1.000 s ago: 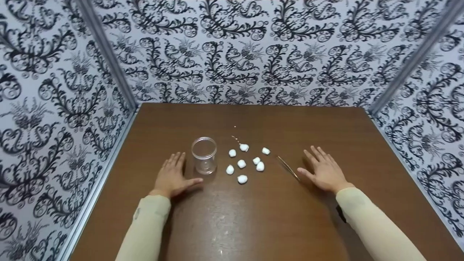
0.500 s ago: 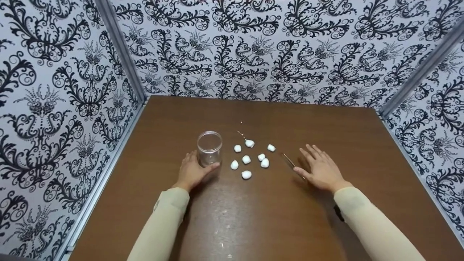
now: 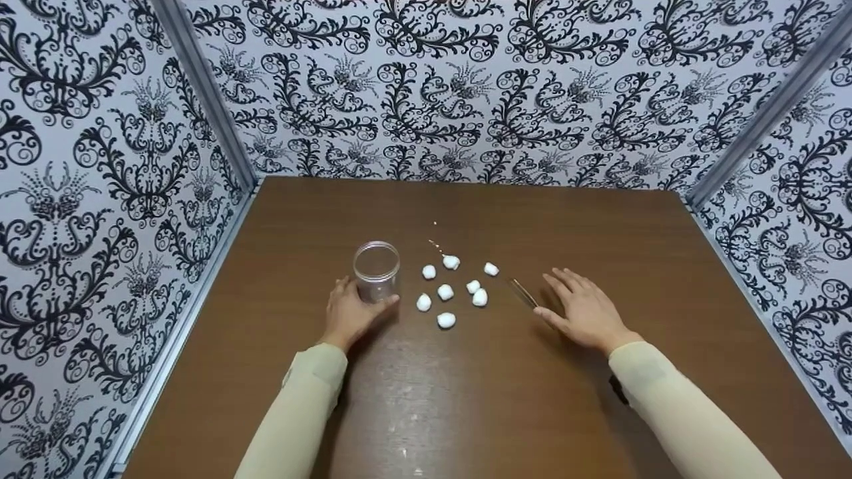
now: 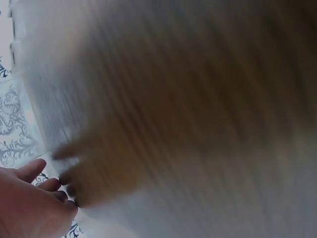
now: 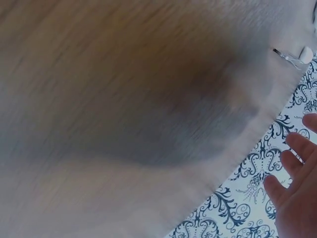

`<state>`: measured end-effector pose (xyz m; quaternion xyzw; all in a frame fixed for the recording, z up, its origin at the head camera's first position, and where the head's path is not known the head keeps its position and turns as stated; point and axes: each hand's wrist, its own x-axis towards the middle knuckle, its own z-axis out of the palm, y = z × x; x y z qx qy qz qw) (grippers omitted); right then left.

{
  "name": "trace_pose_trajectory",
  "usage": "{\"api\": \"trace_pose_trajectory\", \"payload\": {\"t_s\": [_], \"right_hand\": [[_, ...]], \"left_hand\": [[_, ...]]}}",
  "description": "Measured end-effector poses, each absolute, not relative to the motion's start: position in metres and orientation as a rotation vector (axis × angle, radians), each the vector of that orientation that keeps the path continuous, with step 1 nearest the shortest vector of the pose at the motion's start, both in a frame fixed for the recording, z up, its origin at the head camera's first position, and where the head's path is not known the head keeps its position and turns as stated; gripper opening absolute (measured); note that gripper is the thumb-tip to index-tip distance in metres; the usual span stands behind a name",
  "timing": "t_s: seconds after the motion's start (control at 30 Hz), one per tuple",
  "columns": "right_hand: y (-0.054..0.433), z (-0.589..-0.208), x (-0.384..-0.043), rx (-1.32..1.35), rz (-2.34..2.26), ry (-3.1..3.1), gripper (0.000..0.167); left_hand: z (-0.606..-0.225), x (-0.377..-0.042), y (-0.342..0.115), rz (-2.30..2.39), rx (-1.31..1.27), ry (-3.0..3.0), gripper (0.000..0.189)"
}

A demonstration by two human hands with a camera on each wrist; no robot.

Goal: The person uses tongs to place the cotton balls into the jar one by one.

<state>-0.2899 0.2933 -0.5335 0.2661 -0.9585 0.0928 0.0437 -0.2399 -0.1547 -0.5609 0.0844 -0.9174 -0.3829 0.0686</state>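
The left hand point(image 3: 353, 311) curls round the near-left side of an upright clear jar point(image 3: 377, 274), seemingly steadying it. To the right, eight white puffs point(image 3: 445, 292) lie loose, perhaps spread for reach. Beyond them, the flat, unclenched right hand point(image 3: 586, 314) covers the slim tweezers' point(image 3: 522, 293) near end.

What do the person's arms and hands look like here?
The long, pale cream fabric left sleeve and right sleeve reach the wrists, each faintly grey-patched near its end. A small black item, too unclear to identify, shows beneath the right one. The bare left hand and bare right hand show no gloves or rings.
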Motion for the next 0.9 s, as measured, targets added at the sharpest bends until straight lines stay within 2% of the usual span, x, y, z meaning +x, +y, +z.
{"api": "trace_pose_trajectory", "payload": {"t_s": [0.17, 0.4, 0.67, 0.9], "right_hand": [[0.294, -0.53, -0.287, 0.784, 0.251, -2.967, 0.08], [0.274, -0.527, -0.294, 0.796, 0.131, -2.969, 0.061], [0.248, -0.525, -0.305, 0.938, 0.107, -2.927, 0.051], [0.252, -0.524, -0.304, 1.009, 0.099, -2.911, 0.04]], "left_hand": [[-0.565, -0.244, -0.15, -1.126, 0.229, -2.78, 0.093], [-0.566, -0.241, -0.16, -1.113, 0.233, -2.801, 0.095], [-0.566, -0.234, -0.169, -1.113, 0.262, -2.798, 0.099], [-0.564, -0.24, -0.159, -1.129, 0.229, -2.827, 0.102]]}}
